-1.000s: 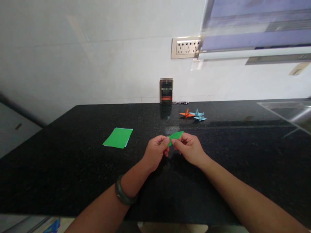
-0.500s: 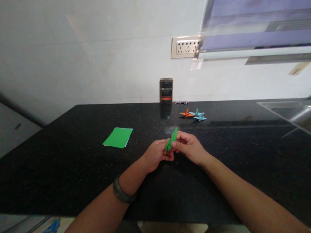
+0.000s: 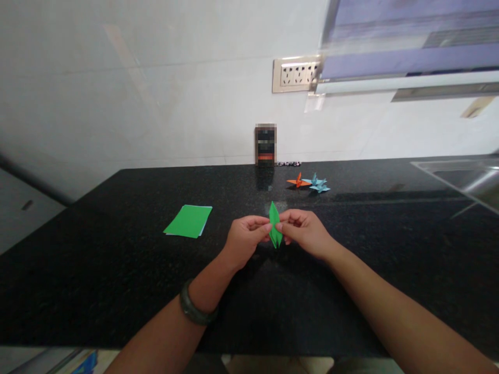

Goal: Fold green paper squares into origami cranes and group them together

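A narrow, diamond-shaped piece of folded green origami paper point(image 3: 275, 223) stands between my hands above the dark countertop, its long point upward and its lower end split in two. My left hand point(image 3: 245, 238) pinches its left edge between thumb and fingers. On the opposite edge, my right hand point(image 3: 306, 231) pinches it the same way, thumb toward me. A bangle circles my left wrist. The fingertips behind the paper are partly hidden.
A stack of square paper point(image 3: 189, 221), green on top, lies to the left. Behind my hands sit an orange paper crane point(image 3: 299, 181) and light blue paper cranes point(image 3: 320, 186). A dark, blurred-out upright object point(image 3: 265, 145) leans against the wall. A sink edge point(image 3: 448, 179) is at right.
The folded green paper has turned from a slant to nearly upright, facing me. My left hand has shifted from beneath it to its left edge; my right hand keeps its pinch.
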Available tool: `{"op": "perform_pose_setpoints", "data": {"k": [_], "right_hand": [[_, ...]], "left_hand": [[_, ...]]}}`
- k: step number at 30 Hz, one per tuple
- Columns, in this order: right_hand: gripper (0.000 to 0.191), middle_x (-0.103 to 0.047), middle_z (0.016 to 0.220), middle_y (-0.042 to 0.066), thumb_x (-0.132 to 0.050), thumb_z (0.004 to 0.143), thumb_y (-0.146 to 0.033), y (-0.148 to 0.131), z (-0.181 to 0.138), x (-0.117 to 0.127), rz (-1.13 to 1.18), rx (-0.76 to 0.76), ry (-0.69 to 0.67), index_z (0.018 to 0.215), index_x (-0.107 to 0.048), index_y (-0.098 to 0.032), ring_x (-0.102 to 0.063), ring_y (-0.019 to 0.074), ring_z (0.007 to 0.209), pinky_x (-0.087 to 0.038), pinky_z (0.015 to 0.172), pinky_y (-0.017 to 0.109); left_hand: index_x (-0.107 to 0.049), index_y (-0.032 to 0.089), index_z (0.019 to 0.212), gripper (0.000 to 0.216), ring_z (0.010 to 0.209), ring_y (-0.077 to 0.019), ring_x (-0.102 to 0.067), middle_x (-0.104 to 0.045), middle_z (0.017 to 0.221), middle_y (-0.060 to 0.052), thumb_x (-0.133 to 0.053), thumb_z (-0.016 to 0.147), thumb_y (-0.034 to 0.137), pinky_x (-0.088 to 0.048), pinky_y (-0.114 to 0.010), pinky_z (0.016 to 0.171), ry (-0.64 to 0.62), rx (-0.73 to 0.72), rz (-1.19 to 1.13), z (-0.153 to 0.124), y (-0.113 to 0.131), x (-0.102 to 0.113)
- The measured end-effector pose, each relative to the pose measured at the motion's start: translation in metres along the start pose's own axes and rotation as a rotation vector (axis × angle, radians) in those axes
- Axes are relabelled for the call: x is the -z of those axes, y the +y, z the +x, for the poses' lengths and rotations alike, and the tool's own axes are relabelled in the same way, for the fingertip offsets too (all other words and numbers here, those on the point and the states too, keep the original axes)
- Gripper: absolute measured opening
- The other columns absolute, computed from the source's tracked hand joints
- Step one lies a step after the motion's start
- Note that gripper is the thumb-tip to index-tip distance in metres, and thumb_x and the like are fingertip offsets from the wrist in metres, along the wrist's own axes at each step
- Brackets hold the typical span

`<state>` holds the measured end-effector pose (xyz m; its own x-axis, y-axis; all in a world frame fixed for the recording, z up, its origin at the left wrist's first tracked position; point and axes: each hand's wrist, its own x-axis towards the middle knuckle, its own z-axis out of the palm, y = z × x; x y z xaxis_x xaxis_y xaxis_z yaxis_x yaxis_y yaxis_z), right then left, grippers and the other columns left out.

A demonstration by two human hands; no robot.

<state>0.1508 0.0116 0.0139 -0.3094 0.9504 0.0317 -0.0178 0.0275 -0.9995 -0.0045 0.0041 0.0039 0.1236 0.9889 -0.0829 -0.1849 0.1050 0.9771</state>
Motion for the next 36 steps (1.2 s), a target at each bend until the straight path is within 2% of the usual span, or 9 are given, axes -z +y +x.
{"op": "perform_pose_setpoints", "data": {"k": [6, 11, 17, 22, 26, 28, 30, 33, 36], "right_hand": [[0.014, -0.061, 0.052, -0.003, -0.07, 0.062, -0.022, -0.0013, -0.0005, 0.0004, 0.049, -0.016, -0.003, 0.07, -0.064, -0.013, -0.05, 0.0055, 0.04, -0.041, 0.042, 0.018], [0.016, -0.06, 0.052, -0.004, -0.068, 0.064, -0.019, 0.0013, -0.0009, -0.0002, 0.098, 0.034, -0.023, 0.079, -0.065, -0.015, -0.051, 0.0058, 0.041, -0.042, 0.044, 0.019], [0.007, -0.061, 0.053, -0.003, -0.065, 0.065, -0.015, 0.0078, 0.0003, 0.0013, 0.124, 0.062, -0.047, 0.071, -0.067, -0.015, -0.053, 0.0062, 0.043, -0.043, 0.046, 0.019], [0.005, -0.056, 0.051, -0.005, -0.06, 0.066, -0.013, 0.008, 0.0, 0.0022, 0.141, 0.089, -0.028, 0.064, -0.063, -0.016, -0.05, 0.0054, 0.042, -0.041, 0.044, 0.018], [0.008, -0.056, 0.061, -0.003, -0.058, 0.067, -0.011, 0.006, 0.0002, 0.0038, -0.004, 0.161, -0.034, 0.062, -0.063, -0.015, -0.052, 0.0061, 0.048, -0.042, 0.047, 0.02], [0.008, -0.056, 0.064, -0.002, -0.056, 0.069, -0.013, 0.0053, 0.0004, 0.0034, -0.072, 0.174, -0.032, 0.065, -0.063, -0.015, -0.053, 0.0068, 0.051, -0.043, 0.049, 0.021], [0.009, -0.056, 0.063, -0.003, -0.055, 0.073, -0.017, 0.005, 0.0008, 0.0019, -0.059, 0.137, -0.016, 0.077, -0.063, -0.016, -0.053, 0.0075, 0.052, -0.044, 0.051, 0.022], [0.022, -0.057, 0.064, -0.003, -0.059, 0.073, -0.026, 0.0052, 0.0017, -0.001, 0.007, 0.051, 0.002, 0.092, -0.058, -0.016, -0.054, 0.0087, 0.054, -0.046, 0.052, 0.023], [0.026, -0.059, 0.065, -0.001, -0.066, 0.068, -0.03, 0.007, 0.003, -0.003, -0.012, 0.013, 0.021, 0.087, -0.058, -0.014, -0.054, 0.0087, 0.055, -0.045, 0.051, 0.022]], "left_hand": [[-0.061, 0.013, 0.076, 0.022, 0.053, -0.011, -0.059, -0.065, 0.06, 0.0, -0.072, 0.059, 0.022, -0.047, -0.023, 0.052, -0.018, -0.017, -0.014, -0.0019, 0.0023, -0.0003], [-0.06, 0.014, 0.071, 0.014, 0.051, -0.0088, -0.055, -0.061, 0.057, 0.003, -0.069, 0.061, 0.018, -0.045, -0.021, 0.051, -0.041, -0.061, -0.029, -0.0009, 0.0016, 0.0016], [-0.061, 0.013, 0.064, 0.009, 0.05, -0.0077, -0.054, -0.059, 0.056, 0.003, -0.067, 0.059, 0.014, -0.046, -0.021, 0.051, -0.052, -0.063, -0.064, -0.0018, 0.0029, 0.0017], [-0.062, 0.014, 0.082, 0.022, 0.053, -0.0109, -0.059, -0.063, 0.06, 0.0, -0.067, 0.065, 0.025, -0.049, -0.024, 0.054, -0.092, 0.072, -0.128, -0.0041, 0.0068, -0.0004], [-0.063, 0.01, 0.075, 0.028, 0.052, -0.01, -0.058, -0.063, 0.06, -0.003, -0.066, 0.068, 0.037, -0.048, -0.022, 0.052, -0.13, 0.147, -0.068, -0.0031, 0.0056, -0.0001], [-0.063, 0.01, 0.074, 0.029, 0.053, -0.0094, -0.058, -0.064, 0.062, -0.002, -0.07, 0.064, 0.036, -0.047, -0.021, 0.053, -0.121, 0.122, -0.034, -0.0023, 0.0045, 0.0006], [-0.064, 0.011, 0.076, 0.028, 0.054, -0.0092, -0.058, -0.065, 0.063, -0.002, -0.072, 0.062, 0.034, -0.047, -0.021, 0.054, -0.084, 0.09, -0.012, -0.0017, 0.0038, 0.0013], [-0.064, 0.012, 0.076, 0.025, 0.057, -0.0099, -0.058, -0.065, 0.064, -0.002, -0.07, 0.065, 0.033, -0.047, -0.022, 0.056, -0.03, 0.02, 0.058, -0.0004, 0.002, 0.0015], [-0.064, 0.013, 0.078, 0.022, 0.06, -0.0111, -0.059, -0.065, 0.067, -0.002, -0.066, 0.068, 0.033, -0.047, -0.023, 0.058, -0.01, -0.098, 0.17, 0.0012, -0.0025, 0.0012]]}}
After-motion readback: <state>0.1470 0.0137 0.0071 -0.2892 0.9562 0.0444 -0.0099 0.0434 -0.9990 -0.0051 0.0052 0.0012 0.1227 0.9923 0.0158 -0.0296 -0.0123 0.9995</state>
